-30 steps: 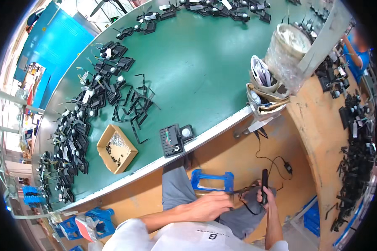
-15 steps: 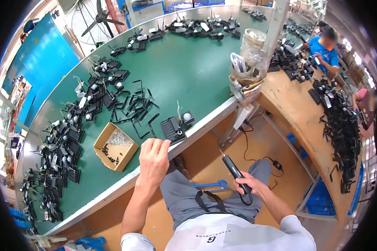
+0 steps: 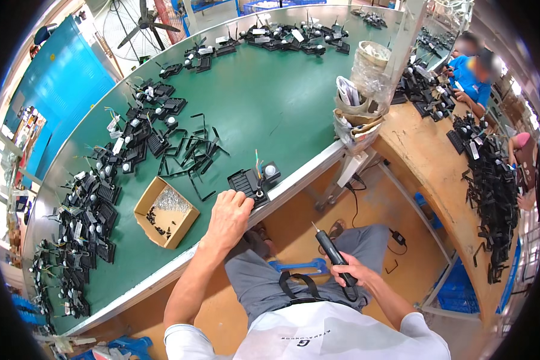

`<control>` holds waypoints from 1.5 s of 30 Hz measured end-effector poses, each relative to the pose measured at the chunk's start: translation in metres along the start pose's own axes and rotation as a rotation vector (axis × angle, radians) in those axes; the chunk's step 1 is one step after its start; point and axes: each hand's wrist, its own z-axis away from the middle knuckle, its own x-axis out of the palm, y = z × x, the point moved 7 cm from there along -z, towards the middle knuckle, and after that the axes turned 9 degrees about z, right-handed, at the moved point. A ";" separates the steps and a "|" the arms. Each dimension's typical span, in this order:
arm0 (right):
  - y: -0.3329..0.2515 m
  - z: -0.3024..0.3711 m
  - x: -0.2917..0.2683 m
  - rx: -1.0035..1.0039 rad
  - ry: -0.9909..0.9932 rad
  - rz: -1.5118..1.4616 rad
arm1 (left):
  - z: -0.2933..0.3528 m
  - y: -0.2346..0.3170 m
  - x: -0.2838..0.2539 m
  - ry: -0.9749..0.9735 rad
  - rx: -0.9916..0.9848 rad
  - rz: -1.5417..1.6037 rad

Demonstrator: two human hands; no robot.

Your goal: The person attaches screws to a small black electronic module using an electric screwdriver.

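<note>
My left hand (image 3: 229, 219) is at the front edge of the green table, its fingers curled down against the near side of a black floodlight (image 3: 243, 180) with a white sensor dome and coloured wires. What those fingers hold is hidden under the hand. In my right hand (image 3: 351, 271) is a black electric screwdriver (image 3: 331, 248), held over my lap with its bit pointing up and left. Left of my left hand stands an open cardboard box (image 3: 173, 232) with small silver and black screws. Several loose black brackets (image 3: 192, 151) lie in a pile beyond it.
Rows of black floodlights (image 3: 96, 204) line the table's far left side. A post with a plastic-wrapped holder of papers (image 3: 357, 111) rises at the table's right end. Further right, a brown bench (image 3: 423, 162) carries more black parts, with people beside it. A cable adapter (image 3: 398, 237) lies below.
My left hand has shifted slightly up and right against the floodlight. A loose bracket beside the floodlight no longer shows in its place. The screwdriver has moved slightly, still in my right hand.
</note>
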 end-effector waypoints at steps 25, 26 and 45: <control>-0.036 -0.021 0.065 0.248 -0.391 0.452 | 0.124 -0.131 -0.116 -0.014 -0.519 0.052; -0.035 -0.022 0.065 0.247 -0.388 0.452 | 0.124 -0.134 -0.113 -0.012 -0.517 0.054; -0.098 -0.014 0.117 -0.070 -0.391 0.420 | 0.080 -0.062 -0.111 0.595 -0.589 0.805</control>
